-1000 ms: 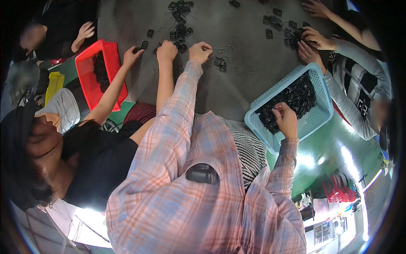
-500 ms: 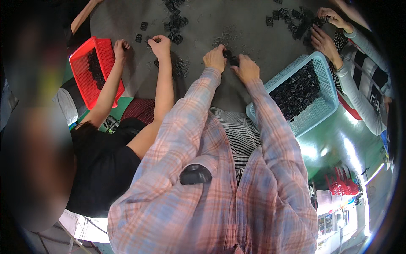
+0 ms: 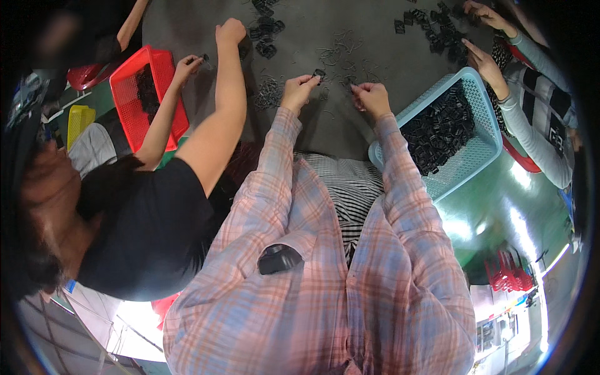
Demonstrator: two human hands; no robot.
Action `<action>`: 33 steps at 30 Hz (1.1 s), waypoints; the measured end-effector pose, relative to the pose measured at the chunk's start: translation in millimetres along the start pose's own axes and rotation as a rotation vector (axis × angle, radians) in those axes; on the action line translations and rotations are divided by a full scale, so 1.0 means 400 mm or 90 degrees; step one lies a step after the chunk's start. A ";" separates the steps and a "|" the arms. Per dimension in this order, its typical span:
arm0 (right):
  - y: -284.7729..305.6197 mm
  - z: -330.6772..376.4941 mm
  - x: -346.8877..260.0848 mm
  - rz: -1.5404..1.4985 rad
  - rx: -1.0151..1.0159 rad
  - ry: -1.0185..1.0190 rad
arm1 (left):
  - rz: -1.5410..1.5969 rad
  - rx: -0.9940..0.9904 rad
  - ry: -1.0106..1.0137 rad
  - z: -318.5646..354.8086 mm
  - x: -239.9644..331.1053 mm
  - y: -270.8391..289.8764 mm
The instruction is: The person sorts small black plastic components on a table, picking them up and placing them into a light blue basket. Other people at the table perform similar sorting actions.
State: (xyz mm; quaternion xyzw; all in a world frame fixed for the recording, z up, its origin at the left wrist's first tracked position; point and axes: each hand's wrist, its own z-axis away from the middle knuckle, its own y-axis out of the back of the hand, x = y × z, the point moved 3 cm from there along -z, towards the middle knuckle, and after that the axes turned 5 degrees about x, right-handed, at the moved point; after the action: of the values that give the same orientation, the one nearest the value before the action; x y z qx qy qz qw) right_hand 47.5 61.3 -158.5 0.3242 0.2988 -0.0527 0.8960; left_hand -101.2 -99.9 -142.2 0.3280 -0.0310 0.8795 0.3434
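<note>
The left hand pinches 1 small black piece between thumb and forefinger, the piece projecting just past the fingertips over the bench. Near it, the right hand has its fingers drawn together; what they grasp is too small to tell. Thin wires lie beyond the 2 hands; more black pieces sit in the blue basket.

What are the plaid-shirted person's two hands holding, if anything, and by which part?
The left hand pinches a small black piece by its near edge. What the right hand holds, if anything, is too small to tell.
</note>
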 end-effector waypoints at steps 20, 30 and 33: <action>0.528 0.349 0.107 0.338 0.175 0.098 | -0.180 0.032 -0.649 0.293 0.149 -0.321; 0.451 0.354 0.057 0.168 0.231 0.086 | -0.663 -0.005 -0.780 -0.056 -0.009 -0.564; 0.443 0.339 0.044 0.154 0.225 0.088 | -0.733 0.146 -0.683 -0.118 0.069 -0.520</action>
State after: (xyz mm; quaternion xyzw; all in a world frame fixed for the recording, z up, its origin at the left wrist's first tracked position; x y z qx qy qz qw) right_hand 180.8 118.9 11.7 0.5122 0.3047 0.0259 0.8026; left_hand -12.9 87.8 -198.1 0.7045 0.0729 0.2832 0.6466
